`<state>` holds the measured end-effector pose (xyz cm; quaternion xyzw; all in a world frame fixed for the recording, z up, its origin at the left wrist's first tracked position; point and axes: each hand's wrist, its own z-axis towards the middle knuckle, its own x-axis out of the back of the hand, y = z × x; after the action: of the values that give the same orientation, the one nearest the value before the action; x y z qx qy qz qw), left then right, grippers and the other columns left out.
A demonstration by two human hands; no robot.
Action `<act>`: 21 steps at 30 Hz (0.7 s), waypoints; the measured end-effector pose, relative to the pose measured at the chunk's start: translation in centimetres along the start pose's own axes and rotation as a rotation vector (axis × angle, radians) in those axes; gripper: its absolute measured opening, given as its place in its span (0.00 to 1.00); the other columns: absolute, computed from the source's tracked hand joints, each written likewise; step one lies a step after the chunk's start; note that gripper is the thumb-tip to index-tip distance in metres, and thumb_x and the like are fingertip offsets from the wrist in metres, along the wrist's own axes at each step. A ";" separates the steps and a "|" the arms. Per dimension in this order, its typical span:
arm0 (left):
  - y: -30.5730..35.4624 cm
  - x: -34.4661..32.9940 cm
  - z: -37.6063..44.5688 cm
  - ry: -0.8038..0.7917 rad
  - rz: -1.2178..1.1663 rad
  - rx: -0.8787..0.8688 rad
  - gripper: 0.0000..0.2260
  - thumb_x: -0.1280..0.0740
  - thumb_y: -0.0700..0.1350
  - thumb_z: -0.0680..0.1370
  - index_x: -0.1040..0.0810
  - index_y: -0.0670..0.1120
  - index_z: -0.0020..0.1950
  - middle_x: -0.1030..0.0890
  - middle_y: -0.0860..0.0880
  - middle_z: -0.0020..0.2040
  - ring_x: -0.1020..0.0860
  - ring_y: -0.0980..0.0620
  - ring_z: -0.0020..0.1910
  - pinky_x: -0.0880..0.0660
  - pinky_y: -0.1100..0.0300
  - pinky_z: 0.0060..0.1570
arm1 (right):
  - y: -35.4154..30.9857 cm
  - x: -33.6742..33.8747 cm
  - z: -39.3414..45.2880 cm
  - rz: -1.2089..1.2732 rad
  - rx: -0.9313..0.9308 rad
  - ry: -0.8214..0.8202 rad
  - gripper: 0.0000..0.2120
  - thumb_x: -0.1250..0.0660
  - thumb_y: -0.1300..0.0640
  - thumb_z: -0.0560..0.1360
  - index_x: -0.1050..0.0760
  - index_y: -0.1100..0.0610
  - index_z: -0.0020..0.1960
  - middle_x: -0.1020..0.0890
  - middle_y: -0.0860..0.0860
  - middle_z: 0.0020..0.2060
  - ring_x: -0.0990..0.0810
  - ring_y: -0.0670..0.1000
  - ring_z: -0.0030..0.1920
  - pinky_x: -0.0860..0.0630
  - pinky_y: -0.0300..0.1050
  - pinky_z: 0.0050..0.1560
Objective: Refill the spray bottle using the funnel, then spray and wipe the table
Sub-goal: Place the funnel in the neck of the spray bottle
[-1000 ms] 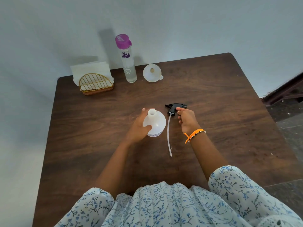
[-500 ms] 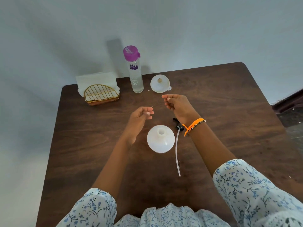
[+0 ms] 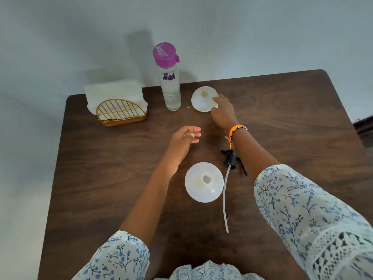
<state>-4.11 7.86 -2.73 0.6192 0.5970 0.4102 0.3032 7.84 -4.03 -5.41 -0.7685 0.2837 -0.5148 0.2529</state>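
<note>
The white spray bottle [image 3: 203, 184] stands uncapped in the middle of the brown table [image 3: 101, 178], its neck open at the top. Its black spray head [image 3: 231, 158] lies to the right with the clear dip tube [image 3: 224, 201] stretching toward me. A white funnel [image 3: 201, 101] rests wide side up at the back. My right hand [image 3: 223, 111] reaches to the funnel's right rim and its fingers pinch that edge. My left hand [image 3: 185, 138] hovers with relaxed fingers between bottle and funnel, holding nothing.
A tall clear water bottle [image 3: 170, 87] with a purple cap stands just left of the funnel. A gold wire napkin holder [image 3: 121, 112] with white napkins sits at the back left. The wall runs close behind the table's far edge.
My right hand let go of the spray head, left it on the table and reached back to the funnel. My left hand released the spray bottle and lifted away.
</note>
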 end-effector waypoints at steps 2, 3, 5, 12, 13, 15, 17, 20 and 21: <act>0.0 0.0 -0.4 0.000 0.003 0.001 0.12 0.45 0.39 0.81 0.24 0.48 0.57 0.21 0.51 0.52 0.21 0.57 0.50 0.28 0.69 0.49 | 0.1 0.4 -0.4 0.066 -0.019 0.035 0.21 0.43 0.62 0.78 0.35 0.61 0.70 0.35 0.57 0.71 0.38 0.55 0.71 0.42 0.44 0.70; -0.1 0.0 -0.7 0.002 0.002 -0.003 0.11 0.45 0.39 0.81 0.24 0.48 0.56 0.21 0.51 0.53 0.21 0.57 0.50 0.29 0.69 0.49 | 0.2 0.7 -0.8 0.106 -0.025 0.079 0.20 0.42 0.62 0.78 0.33 0.61 0.69 0.32 0.56 0.69 0.35 0.54 0.70 0.41 0.44 0.69; 0.0 0.0 -1.7 0.010 -0.023 -0.022 0.10 0.44 0.40 0.81 0.24 0.48 0.55 0.21 0.50 0.53 0.21 0.56 0.51 0.28 0.68 0.50 | 0.2 1.3 -2.2 0.178 -0.023 0.193 0.18 0.41 0.62 0.76 0.29 0.60 0.65 0.27 0.56 0.66 0.30 0.54 0.66 0.36 0.44 0.67; -0.8 -0.1 -7.5 0.134 -0.085 -0.047 0.09 0.40 0.41 0.80 0.23 0.51 0.54 0.21 0.51 0.55 0.22 0.54 0.55 0.27 0.58 0.59 | 0.3 3.6 -10.3 0.594 -0.006 0.349 0.13 0.41 0.66 0.74 0.20 0.55 0.51 0.20 0.53 0.50 0.19 0.45 0.40 0.21 0.39 0.37; -0.9 -0.3 -8.2 0.169 -0.094 -0.047 0.08 0.39 0.41 0.79 0.23 0.51 0.54 0.21 0.51 0.55 0.22 0.54 0.55 0.27 0.58 0.58 | 0.4 3.8 -11.7 0.641 -0.006 0.335 0.14 0.41 0.66 0.74 0.19 0.55 0.50 0.20 0.53 0.50 0.20 0.43 0.35 0.23 0.37 0.36; -0.8 -0.7 -9.4 0.225 -0.093 -0.067 0.08 0.38 0.40 0.79 0.24 0.51 0.54 0.21 0.51 0.55 0.23 0.54 0.55 0.27 0.59 0.57 | 0.3 4.1 -14.2 0.729 -0.009 0.307 0.13 0.41 0.66 0.74 0.19 0.55 0.49 0.19 0.52 0.50 0.22 0.42 0.33 0.25 0.36 0.35; -0.8 -1.0 -10.3 0.250 -0.073 -0.103 0.09 0.37 0.40 0.78 0.24 0.51 0.55 0.21 0.52 0.56 0.24 0.55 0.56 0.27 0.62 0.55 | 0.2 4.7 -16.4 0.764 0.008 0.266 0.13 0.41 0.66 0.75 0.19 0.56 0.48 0.20 0.52 0.49 0.24 0.45 0.37 0.26 0.35 0.33; -0.6 -0.7 -11.1 0.216 -0.041 -0.164 0.09 0.36 0.41 0.78 0.23 0.51 0.56 0.21 0.54 0.56 0.24 0.57 0.56 0.28 0.66 0.53 | -0.1 5.7 -18.7 0.734 0.054 0.206 0.12 0.40 0.67 0.75 0.19 0.57 0.48 0.20 0.53 0.51 0.24 0.47 0.41 0.27 0.33 0.32; -0.6 -0.5 -11.4 0.189 -0.023 -0.183 0.09 0.36 0.41 0.78 0.23 0.51 0.56 0.21 0.55 0.55 0.24 0.58 0.56 0.28 0.66 0.55 | -0.2 6.0 -19.3 0.727 0.071 0.195 0.12 0.40 0.68 0.74 0.19 0.58 0.48 0.20 0.53 0.51 0.24 0.48 0.43 0.27 0.32 0.32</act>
<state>-14.26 6.15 2.14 0.5405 0.5902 0.5160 0.3055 -8.28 -9.95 5.24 -0.5557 0.5427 -0.4716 0.4173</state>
